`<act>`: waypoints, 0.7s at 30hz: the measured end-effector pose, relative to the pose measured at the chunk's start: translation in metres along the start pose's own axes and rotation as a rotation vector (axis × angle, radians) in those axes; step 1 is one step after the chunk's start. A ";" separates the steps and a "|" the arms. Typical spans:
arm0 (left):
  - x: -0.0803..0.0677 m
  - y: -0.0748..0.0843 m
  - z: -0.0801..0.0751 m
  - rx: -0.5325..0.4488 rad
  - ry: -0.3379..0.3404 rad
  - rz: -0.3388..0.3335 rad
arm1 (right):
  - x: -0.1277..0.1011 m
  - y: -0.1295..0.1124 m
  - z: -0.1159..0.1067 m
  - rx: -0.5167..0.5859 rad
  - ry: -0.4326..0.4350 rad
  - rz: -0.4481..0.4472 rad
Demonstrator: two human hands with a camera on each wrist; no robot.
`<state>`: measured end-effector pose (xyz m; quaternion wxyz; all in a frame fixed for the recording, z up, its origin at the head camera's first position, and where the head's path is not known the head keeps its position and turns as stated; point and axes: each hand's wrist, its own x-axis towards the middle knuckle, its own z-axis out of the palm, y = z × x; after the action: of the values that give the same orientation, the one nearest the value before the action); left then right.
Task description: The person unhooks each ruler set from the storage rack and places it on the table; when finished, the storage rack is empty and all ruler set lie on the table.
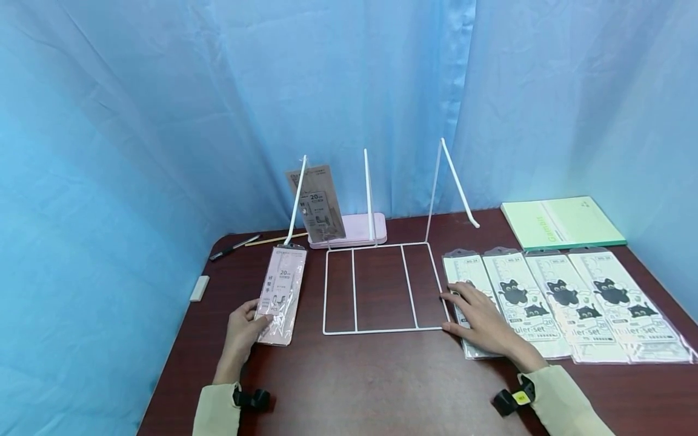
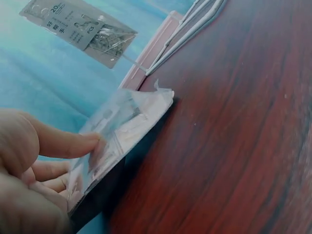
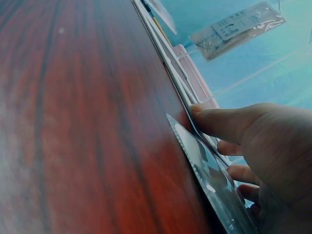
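Observation:
My left hand (image 1: 243,327) pinches the lower left edge of a pink packaged ruler set (image 1: 283,281), thumb on its clear front and fingers behind. The packet is raised off the table in the left wrist view (image 2: 124,126). Its top lies at the tip of the left hook (image 1: 296,203) of a white wire display rack (image 1: 382,331); I cannot tell whether the hook passes through the hole. A similar packet (image 1: 319,206) hangs farther back. My right hand (image 1: 477,321) rests at the rack's front right corner, thumb and fingertips touching the wire, partly over a white ruler-set packet (image 1: 463,266).
Several white cat-print ruler-set packets (image 1: 526,297) lie side by side on the right. A green notebook (image 1: 561,221) lies behind them. Behind the rack is a pink case (image 1: 354,227). A pen (image 1: 234,247) and a white eraser-like block (image 1: 199,288) lie left. Blue curtains surround the table.

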<state>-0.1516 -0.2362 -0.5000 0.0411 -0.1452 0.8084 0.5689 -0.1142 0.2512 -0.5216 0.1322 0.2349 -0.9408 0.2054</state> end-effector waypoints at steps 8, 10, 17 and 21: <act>-0.003 0.005 0.006 0.268 0.108 0.022 | 0.000 -0.001 -0.001 0.004 -0.004 0.005; -0.005 0.006 0.007 0.343 0.143 0.056 | 0.000 -0.001 -0.001 0.005 -0.003 0.006; -0.011 0.009 0.009 0.504 0.197 0.148 | -0.001 -0.001 0.000 0.010 0.002 0.008; -0.013 0.010 0.012 0.563 0.198 0.115 | -0.001 -0.001 0.000 0.016 -0.004 0.011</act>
<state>-0.1436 -0.2194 -0.4921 -0.0315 -0.1369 0.9413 0.3070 -0.1127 0.2508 -0.5213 0.1271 0.2312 -0.9407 0.2134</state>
